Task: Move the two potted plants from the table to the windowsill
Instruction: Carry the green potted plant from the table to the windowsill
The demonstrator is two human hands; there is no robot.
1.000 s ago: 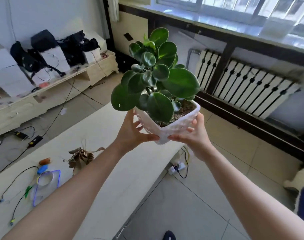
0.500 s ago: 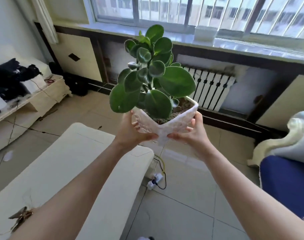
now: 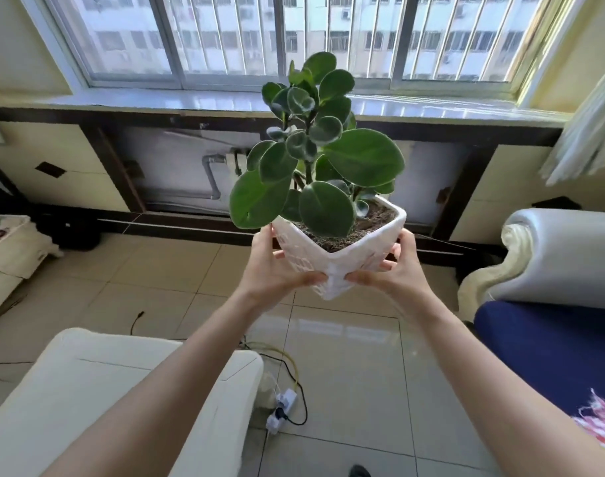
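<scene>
Fingers [image 3: 304, 279] of the left hand [image 3: 273, 270] and right hand [image 3: 397, 273] clasp the white pot [image 3: 332, 263] from both sides, holding the plant [image 3: 315, 146] aloft over the floor [image 3: 177, 280], facing the windowsill [image 3: 156, 98], beyond the surface [image 3: 87, 390].

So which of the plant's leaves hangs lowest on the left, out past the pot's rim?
The big round leaf at lower left, just above the left hand. It overhangs the white pot; the other low leaves sit over the soil.
</scene>
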